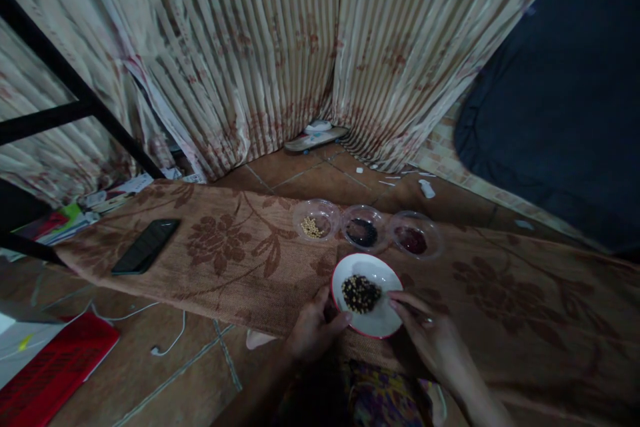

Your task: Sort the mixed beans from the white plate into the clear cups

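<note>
Left hand (316, 328) holds bowl (389, 317), thumb on top.

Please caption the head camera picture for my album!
Bare left hand and right hand at a round, red-rimmed white bowl of small dark and pale beans.

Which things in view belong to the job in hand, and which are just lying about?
Job:
- red-rimmed white bowl, between left hand and right hand
- mixed dark and pale beans inside
- probably three clear plastic cups

Lying about:
- smartphone
- earphone
- skateboard
</note>
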The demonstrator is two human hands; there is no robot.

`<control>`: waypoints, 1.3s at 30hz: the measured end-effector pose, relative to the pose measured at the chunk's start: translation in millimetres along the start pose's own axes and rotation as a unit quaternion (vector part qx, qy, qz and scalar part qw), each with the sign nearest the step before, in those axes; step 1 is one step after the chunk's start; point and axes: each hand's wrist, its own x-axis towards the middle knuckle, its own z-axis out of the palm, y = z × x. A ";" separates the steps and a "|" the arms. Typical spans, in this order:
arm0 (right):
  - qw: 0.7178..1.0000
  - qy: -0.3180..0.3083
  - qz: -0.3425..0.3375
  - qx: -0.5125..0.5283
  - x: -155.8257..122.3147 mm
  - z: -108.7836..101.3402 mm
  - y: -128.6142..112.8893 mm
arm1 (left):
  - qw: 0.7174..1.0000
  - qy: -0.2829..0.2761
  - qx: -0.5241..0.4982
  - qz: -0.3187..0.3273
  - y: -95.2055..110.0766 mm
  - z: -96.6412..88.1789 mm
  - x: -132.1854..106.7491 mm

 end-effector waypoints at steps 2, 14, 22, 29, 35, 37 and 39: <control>0.999 0.039 -0.018 -0.029 2.8 -0.2 4.9 | 1.000 -0.001 0.004 0.003 -1.0 -0.1 0.4; 0.998 -0.042 -0.034 0.034 -15.7 14.8 -32.8 | 1.000 -0.002 0.013 0.004 -2.9 0.5 2.0; 0.998 0.033 -0.037 -0.039 -16.2 10.9 -15.0 | 0.998 -0.001 0.055 -0.005 -2.4 -0.9 1.7; 0.991 0.122 0.047 -0.008 -22.7 -12.6 -0.8 | 1.000 -0.008 0.025 -0.002 -0.4 0.2 2.3; 0.983 0.156 0.094 0.028 -31.1 -9.1 4.3 | 0.999 0.002 0.036 -0.007 -2.0 0.7 2.4; 0.985 0.140 0.094 0.022 -32.9 -11.0 2.4 | 0.999 0.007 0.047 -0.015 -2.7 0.6 2.3; 0.988 0.136 0.063 0.016 -33.0 -12.9 1.6 | 0.998 0.007 0.061 -0.023 -2.8 0.1 2.3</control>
